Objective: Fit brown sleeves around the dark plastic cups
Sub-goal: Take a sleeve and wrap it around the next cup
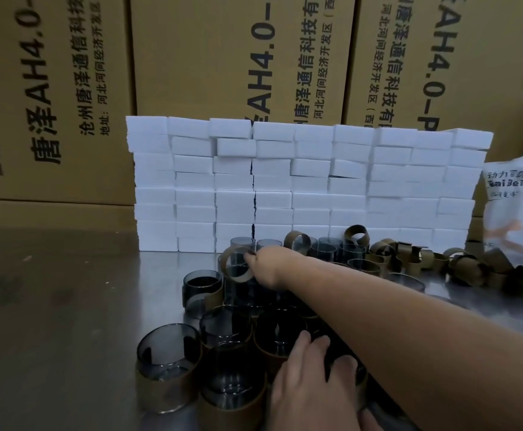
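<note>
Polished steel table (51, 306) is reflecting dim light, with printed cardboard cartons (191, 57) standing behind it and a wall of white foam blocks (316, 181) sitting at its far edge; a white printed bag (515, 197) is lying far right. Sleeved cups (168, 368) are crowding the near centre, bare dark cups (325, 248) and loose sleeves (471, 265) lying far right. Right hand (269, 265) is reaching across, pinching one brown sleeve (241, 277) above the far cups; left hand (310, 387) is resting fingers on near cups, grip unclear.
</note>
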